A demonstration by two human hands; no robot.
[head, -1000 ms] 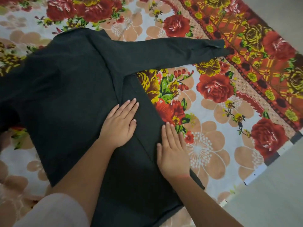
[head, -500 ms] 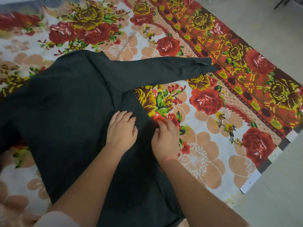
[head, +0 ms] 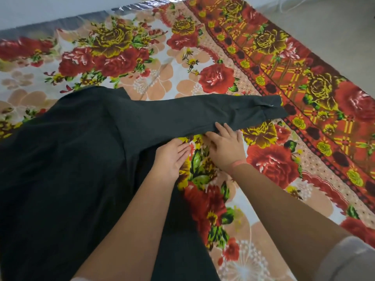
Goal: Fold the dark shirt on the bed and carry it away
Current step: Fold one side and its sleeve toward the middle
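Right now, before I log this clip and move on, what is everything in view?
dark grey long-sleeved cloth shirt: one, dark grey, spread flat on the bed's left half
shirt sleeve: one, dark grey, stretched out to the right
floral printed bedsheet: one, red, yellow and peach on white, covering the bed
silvery strip: one, silver, along the bed's far edge
plain floor: one, grey-beige, beyond the bed, upper right
thin wristband: one, pink, right wrist
left hand: one, bare, at the shirt's right edge under the sleeve
right hand: one, bare, fingertips at the sleeve's lower edge; a pinch is unclear
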